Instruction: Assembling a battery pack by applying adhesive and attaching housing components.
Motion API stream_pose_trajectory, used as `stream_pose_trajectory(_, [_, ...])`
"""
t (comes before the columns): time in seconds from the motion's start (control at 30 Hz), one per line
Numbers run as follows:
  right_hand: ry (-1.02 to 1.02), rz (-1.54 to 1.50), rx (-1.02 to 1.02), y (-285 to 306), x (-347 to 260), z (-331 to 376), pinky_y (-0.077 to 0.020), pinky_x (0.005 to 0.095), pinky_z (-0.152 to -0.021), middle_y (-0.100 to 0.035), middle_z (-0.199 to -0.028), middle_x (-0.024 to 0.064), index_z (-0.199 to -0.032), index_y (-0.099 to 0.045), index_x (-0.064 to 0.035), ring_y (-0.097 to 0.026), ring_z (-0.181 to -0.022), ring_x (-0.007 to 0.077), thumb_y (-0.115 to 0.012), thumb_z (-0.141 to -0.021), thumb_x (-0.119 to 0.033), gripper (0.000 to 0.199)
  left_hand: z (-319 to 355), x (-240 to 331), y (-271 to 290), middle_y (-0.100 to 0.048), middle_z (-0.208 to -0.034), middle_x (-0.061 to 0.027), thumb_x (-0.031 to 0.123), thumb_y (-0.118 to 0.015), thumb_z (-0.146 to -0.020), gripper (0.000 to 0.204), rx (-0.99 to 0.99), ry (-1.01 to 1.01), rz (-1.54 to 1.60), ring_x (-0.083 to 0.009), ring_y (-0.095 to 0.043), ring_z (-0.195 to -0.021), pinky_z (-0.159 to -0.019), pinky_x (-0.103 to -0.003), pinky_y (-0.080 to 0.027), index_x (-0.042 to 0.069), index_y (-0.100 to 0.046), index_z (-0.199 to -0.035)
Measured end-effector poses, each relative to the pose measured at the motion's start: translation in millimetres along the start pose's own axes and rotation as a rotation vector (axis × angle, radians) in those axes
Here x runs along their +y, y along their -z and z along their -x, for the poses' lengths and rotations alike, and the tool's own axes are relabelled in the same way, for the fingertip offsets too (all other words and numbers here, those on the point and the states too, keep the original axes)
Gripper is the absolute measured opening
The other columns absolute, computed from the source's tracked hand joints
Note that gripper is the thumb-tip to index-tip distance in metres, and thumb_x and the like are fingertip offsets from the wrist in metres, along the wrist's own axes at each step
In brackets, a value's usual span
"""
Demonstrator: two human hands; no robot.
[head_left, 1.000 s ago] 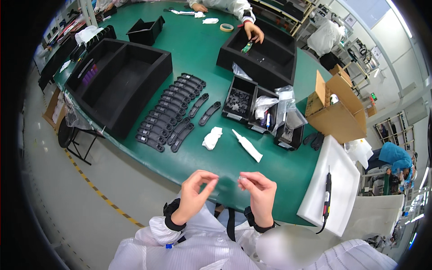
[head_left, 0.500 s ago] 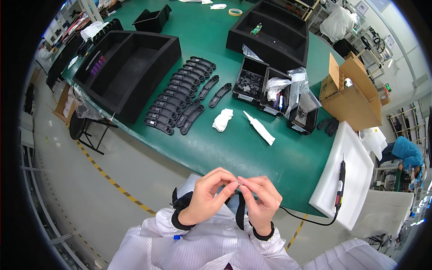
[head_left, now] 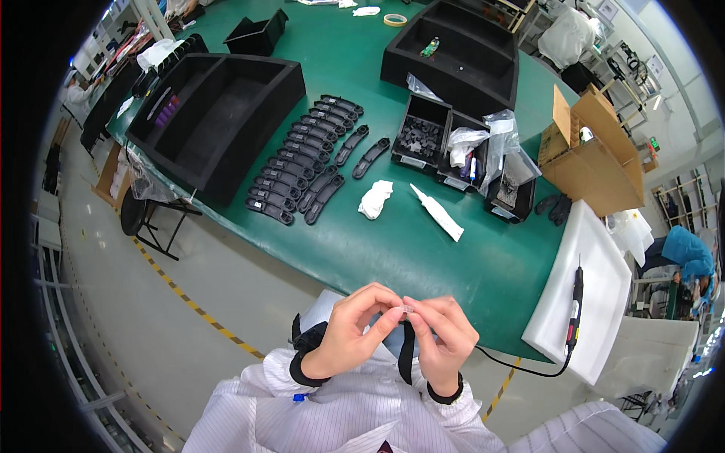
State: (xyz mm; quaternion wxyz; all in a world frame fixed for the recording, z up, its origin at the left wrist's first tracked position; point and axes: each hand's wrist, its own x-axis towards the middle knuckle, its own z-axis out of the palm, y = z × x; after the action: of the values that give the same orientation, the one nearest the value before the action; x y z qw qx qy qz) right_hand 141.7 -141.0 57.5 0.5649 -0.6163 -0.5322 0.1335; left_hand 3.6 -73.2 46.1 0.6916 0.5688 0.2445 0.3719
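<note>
My left hand (head_left: 349, 332) and my right hand (head_left: 442, 337) meet in front of my body, just off the near edge of the green table (head_left: 377, 260). Thumb and fingers of both hands pinch a small clear piece (head_left: 408, 309); the fingertips cover much of it, so its kind is hard to make out. Beyond the hands, a white nozzle tube (head_left: 438, 214) lies beside a crumpled white wipe (head_left: 375, 200). Rows of black curved plastic housings (head_left: 291, 166) lie farther left, with a few set apart from the row.
Black bins (head_left: 419, 132) of small dark parts and bags stand at right centre. Large black trays (head_left: 219, 124) sit at the back. A cardboard box (head_left: 593, 155) and a white foam tray (head_left: 555, 302) holding a corded electric screwdriver (head_left: 575, 309) occupy the right side.
More of the clear piece shows between my fingertips. My hands have shifted very slightly to the right, still pinched together; the things on the table lie as before.
</note>
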Motion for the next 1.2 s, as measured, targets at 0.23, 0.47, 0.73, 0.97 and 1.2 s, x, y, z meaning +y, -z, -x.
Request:
stream_pose_trajectory(0.23, [-0.011, 0.050, -0.007, -5, 5, -3, -0.0499, 0.0273, -0.061, -0.069, -0.082, 0.0075, -0.100, -0.075, -0.0029, -0.063, -0.071, 0.0188, -0.074, -0.077, 0.004, 0.024, -2, -10, 2, -0.061, -0.100, -0.0089, 0.001, -0.060, -0.095, 0.011, 0.067, 0.122, 0.073, -0.0136, -0.061, -0.092, -0.081, -0.027, -0.051, -0.006, -0.063, -0.103])
stream_pose_trajectory(0.47, [-0.206, -0.104, 0.028, -11, 14, 1, -0.0496, 0.0260, -0.061, -0.068, -0.086, 0.0097, -0.097, -0.073, 0.0002, -0.063, -0.071, 0.0156, -0.074, -0.078, 0.004, 0.019, -9, -27, 0, -0.062, -0.099, -0.0064, 0.004, -0.059, -0.097, 0.011, 0.098, 0.009, 0.020, -0.0107, -0.061, -0.085, -0.074, -0.025, -0.050, -0.004, -0.063, -0.104])
stream_pose_trajectory(0.73, [-0.240, -0.086, 0.047, -14, 32, 3, -0.0482, 0.0251, -0.064, -0.066, -0.083, 0.0073, -0.096, -0.076, -0.0030, -0.061, -0.071, 0.0141, -0.073, -0.079, 0.002, 0.018, -9, -40, 8, -0.070, -0.095, -0.0037, 0.017, -0.060, -0.099, 0.021, 0.028, 0.213, 0.035, -0.0079, -0.063, -0.085, -0.074, -0.023, -0.049, -0.001, -0.065, -0.107])
stream_pose_trajectory(0.97, [-0.357, -0.081, 0.056, -18, 47, 11, -0.0479, 0.0259, -0.064, -0.068, -0.086, 0.0079, -0.099, -0.074, -0.0017, -0.060, -0.068, 0.0132, -0.073, -0.082, -0.001, 0.017, -10, -59, 4, -0.069, -0.090, -0.0026, 0.016, -0.058, -0.099, 0.023, -0.029, 0.315, -0.007, -0.0075, -0.062, -0.082, -0.070, -0.023, -0.049, -0.002, -0.069, -0.109])
stream_pose_trajectory(1.2, [-0.326, 0.009, -0.033, -20, 44, -5, -0.0499, 0.0273, -0.065, -0.071, -0.089, 0.0100, -0.094, -0.073, -0.0014, -0.066, -0.077, 0.0179, -0.071, -0.084, -0.003, 0.011, -11, -77, 7, -0.071, -0.084, -0.0010, 0.016, -0.060, -0.098, 0.023, 0.126, 0.246, -0.032, -0.0070, -0.061, -0.075, -0.062, -0.022, -0.046, -0.002, -0.071, -0.107])
